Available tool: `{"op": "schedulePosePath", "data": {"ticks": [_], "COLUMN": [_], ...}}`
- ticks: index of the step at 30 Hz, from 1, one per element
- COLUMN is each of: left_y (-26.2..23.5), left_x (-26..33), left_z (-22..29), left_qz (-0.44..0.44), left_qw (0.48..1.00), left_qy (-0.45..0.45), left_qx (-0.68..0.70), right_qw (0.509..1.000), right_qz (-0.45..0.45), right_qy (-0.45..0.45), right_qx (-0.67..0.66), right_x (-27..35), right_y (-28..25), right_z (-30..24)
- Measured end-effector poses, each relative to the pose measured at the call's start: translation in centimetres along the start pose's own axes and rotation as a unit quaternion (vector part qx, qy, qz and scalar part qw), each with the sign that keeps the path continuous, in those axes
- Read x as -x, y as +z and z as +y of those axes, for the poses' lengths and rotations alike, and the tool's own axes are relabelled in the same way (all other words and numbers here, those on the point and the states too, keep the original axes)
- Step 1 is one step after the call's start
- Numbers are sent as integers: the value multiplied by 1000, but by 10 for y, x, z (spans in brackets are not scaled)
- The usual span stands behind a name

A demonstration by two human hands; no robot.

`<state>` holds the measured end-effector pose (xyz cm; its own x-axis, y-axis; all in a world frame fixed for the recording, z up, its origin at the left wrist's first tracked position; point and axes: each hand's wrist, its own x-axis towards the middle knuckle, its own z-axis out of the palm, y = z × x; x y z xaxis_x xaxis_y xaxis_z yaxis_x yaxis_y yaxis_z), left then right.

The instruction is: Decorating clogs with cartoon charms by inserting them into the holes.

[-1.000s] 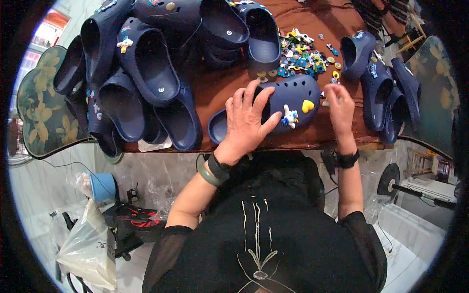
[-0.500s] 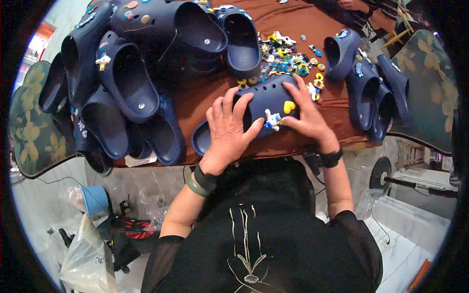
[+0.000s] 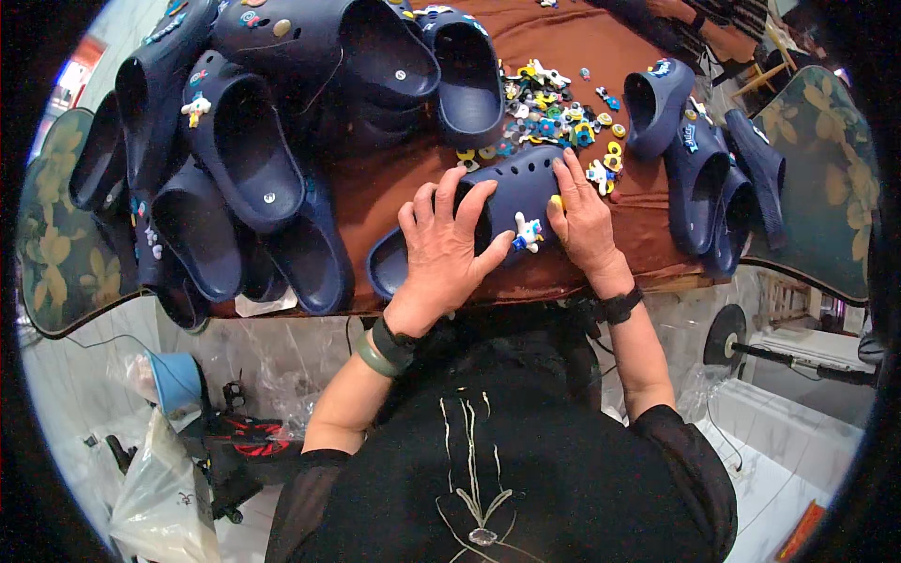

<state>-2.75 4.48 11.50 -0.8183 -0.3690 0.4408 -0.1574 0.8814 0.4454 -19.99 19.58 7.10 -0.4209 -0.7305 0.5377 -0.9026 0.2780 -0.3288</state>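
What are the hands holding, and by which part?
A dark blue clog: the left hand holds it around its foot opening, while the right hand touches the toe end. Whether the right hand pinches the yellow charm cannot be told.

Small illegible lettering on a blue charm (image 3: 691, 139) on a right-side clog (image 3: 698, 192)

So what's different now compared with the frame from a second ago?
The right hand has moved left from beside the navy clog onto its toe end, now covering most of the yellow heart charm. The left hand still rests on the clog; the white charm remains on its upper, and the pile of charms still lies beyond.
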Motion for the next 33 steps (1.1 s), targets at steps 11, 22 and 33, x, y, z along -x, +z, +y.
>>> {"op": "schedulePosePath", "data": {"ticks": [11, 22, 33], "left_y": [5, 5, 4], "left_x": [3, 5, 5], "left_z": [0, -6, -6], "left_qz": [18, 40, 2], "left_qw": [1000, 999, 1000], "left_qy": [6, -7, -26], "left_qx": [-17, 13, 7], "right_qw": [994, 977, 998], "right_qz": [80, 123, 12], "right_qy": [-48, 156, 17], "right_qx": [60, 83, -67], "right_x": [9, -2, -3], "right_y": [12, 4, -26], "right_z": [-3, 33, -43]}}
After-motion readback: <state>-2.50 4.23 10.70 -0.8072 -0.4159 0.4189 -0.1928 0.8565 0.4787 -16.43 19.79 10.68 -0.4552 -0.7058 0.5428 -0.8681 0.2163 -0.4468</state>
